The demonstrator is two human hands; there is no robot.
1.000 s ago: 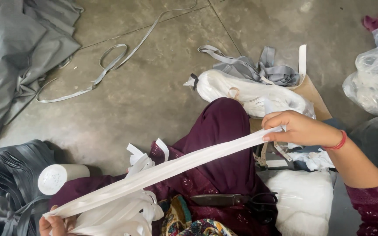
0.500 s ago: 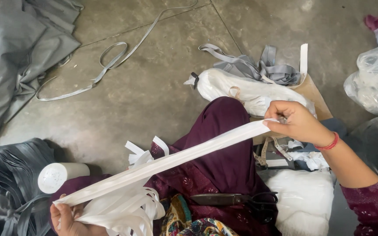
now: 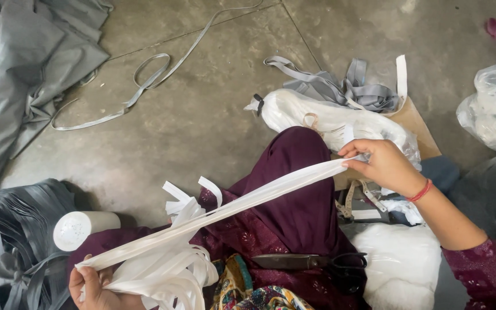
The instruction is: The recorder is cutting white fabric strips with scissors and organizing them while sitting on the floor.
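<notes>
Partly cut off by the lower edge, the left hand (image 3: 94,287) is seen closed, apparently, on a bundle of white strips (image 3: 162,272). One white strip (image 3: 231,208) is stretched across the lap and pinched between the right hand (image 3: 383,166) fingers (image 3: 356,162).

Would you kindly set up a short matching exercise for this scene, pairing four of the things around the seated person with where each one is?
Things:
1. white strip
2. scissors
3. grey strip loop
4. white cylinder

Places:
A. lying alone on the concrete floor, up ahead
B. stretched between the left hand and the right hand
C. lying on the lap, on the maroon garment
D. on its side beside the dark grey fabric pile

Pairs: 1-B, 2-C, 3-A, 4-D
</notes>
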